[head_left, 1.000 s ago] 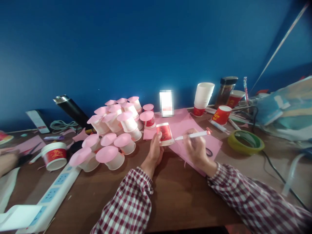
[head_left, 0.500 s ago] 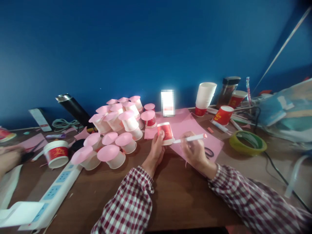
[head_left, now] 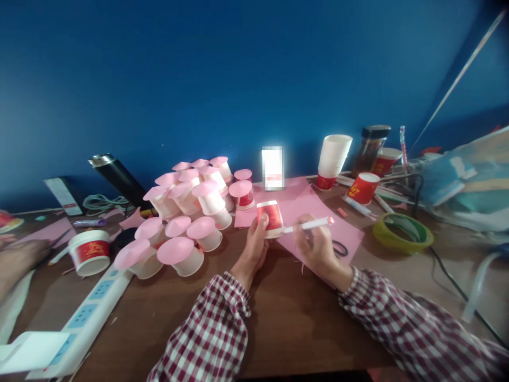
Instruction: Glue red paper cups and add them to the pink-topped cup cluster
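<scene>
My left hand (head_left: 256,239) is closed round a red and white paper cup (head_left: 272,215), thumb across its front. A white marker (head_left: 312,225) with a reddish end is pinched in my right hand (head_left: 316,246), and its tip meets or almost meets the cup's lower right edge. Beneath and behind both hands lies pink paper (head_left: 292,196). Black scissor handles (head_left: 341,248) show beside my right hand. To the left stand several paper cups topped with pink paper cones (head_left: 177,249), crowded together.
A power strip (head_left: 91,313) and a paper cup (head_left: 90,253) are at the left, near another person's hand (head_left: 19,262). Rightward are stacked cups (head_left: 334,159), a red cup (head_left: 362,188), a tape roll (head_left: 403,233) and a jar (head_left: 369,151). A black flask (head_left: 119,180) leans at the back left.
My right hand and the marker have shifted very slightly left. The other person's hand at the far left has moved a little further into view. The cup stays in my left hand.
</scene>
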`<state>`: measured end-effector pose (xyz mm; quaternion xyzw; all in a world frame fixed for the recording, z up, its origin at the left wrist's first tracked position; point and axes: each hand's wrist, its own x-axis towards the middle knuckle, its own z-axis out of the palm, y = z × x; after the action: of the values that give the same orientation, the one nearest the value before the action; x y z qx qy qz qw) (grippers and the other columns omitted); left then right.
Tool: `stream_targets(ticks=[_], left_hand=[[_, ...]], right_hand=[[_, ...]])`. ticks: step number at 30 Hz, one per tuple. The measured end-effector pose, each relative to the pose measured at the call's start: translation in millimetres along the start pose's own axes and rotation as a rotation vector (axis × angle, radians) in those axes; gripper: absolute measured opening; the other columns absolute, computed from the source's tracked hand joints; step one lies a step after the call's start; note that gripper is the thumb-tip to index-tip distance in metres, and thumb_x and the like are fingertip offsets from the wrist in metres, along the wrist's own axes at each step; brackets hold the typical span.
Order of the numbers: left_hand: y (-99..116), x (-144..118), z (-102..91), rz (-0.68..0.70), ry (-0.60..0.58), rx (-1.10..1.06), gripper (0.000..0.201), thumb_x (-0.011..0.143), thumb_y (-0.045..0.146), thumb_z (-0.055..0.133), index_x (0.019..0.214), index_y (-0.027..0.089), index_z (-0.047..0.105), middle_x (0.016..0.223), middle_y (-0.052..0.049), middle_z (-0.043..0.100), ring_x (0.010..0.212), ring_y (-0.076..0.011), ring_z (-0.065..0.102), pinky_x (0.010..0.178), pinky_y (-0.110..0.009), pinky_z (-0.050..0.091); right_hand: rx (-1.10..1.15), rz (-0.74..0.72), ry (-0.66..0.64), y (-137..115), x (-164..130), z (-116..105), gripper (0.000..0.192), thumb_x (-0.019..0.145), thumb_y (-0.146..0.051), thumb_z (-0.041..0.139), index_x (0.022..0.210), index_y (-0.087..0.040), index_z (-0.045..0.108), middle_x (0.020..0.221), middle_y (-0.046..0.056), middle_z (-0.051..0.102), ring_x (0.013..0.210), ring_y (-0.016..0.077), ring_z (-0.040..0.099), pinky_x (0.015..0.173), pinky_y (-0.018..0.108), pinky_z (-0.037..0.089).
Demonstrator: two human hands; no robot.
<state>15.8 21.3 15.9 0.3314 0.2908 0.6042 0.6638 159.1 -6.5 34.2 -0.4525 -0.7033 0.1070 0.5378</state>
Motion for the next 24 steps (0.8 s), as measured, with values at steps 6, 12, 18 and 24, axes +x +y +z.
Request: stream_targets(ticks=[6, 12, 18, 24], left_hand=[[-0.5, -0.4, -1.3, -0.011, -0.019, 0.009, 0.034, 0.079, 0.046, 0.073, 0.09, 0.016, 0.063, 0.087, -0.003, 0.068, 0.08, -0.016, 0.064, 0.082, -0.032, 0.05], [0.8, -1.2, 0.9, -0.022, -0.009, 0.004, 0.034, 0.077, 0.046, 0.075, 0.09, 0.016, 0.063, 0.086, -0.002, 0.068, 0.078, -0.0156, 0.064, 0.081, -0.032, 0.05], [2.3, -1.8, 1.9, -0.013, 0.007, -0.027, 0.033, 0.077, 0.045, 0.075, 0.083, 0.016, 0.06, 0.079, 0.001, 0.063, 0.072, -0.0122, 0.06, 0.074, -0.028, 0.049], [3.9, -2.5, 2.9, -0.021, 0.014, 0.014, 0.038, 0.075, 0.047, 0.077, 0.087, 0.015, 0.061, 0.08, -0.001, 0.065, 0.072, -0.013, 0.061, 0.072, -0.027, 0.048]], right_hand=[[-0.065, 0.008, 0.019, -3.6, 2.1, -2.7, 0.014, 0.093, -0.027, 0.048, 0.08, -0.022, 0.05, 0.058, -0.002, 0.054, 0.049, 0.0126, 0.05, 0.049, 0.024, 0.039], [-0.061, 0.011, 0.009, -2.8, 2.0, -2.5, 0.015, 0.093, -0.027, 0.047, 0.08, -0.021, 0.05, 0.057, -0.003, 0.053, 0.049, 0.0124, 0.049, 0.049, 0.023, 0.038], [-0.062, -0.02, -0.007, 0.5, 2.2, -0.4, 0.017, 0.092, -0.025, 0.047, 0.075, -0.021, 0.047, 0.055, -0.005, 0.047, 0.044, 0.0096, 0.043, 0.048, 0.023, 0.034], [-0.068, -0.019, -0.015, 2.7, 1.5, 1.4, 0.015, 0.092, -0.024, 0.047, 0.077, -0.021, 0.048, 0.057, -0.005, 0.05, 0.046, 0.0102, 0.045, 0.048, 0.022, 0.035]])
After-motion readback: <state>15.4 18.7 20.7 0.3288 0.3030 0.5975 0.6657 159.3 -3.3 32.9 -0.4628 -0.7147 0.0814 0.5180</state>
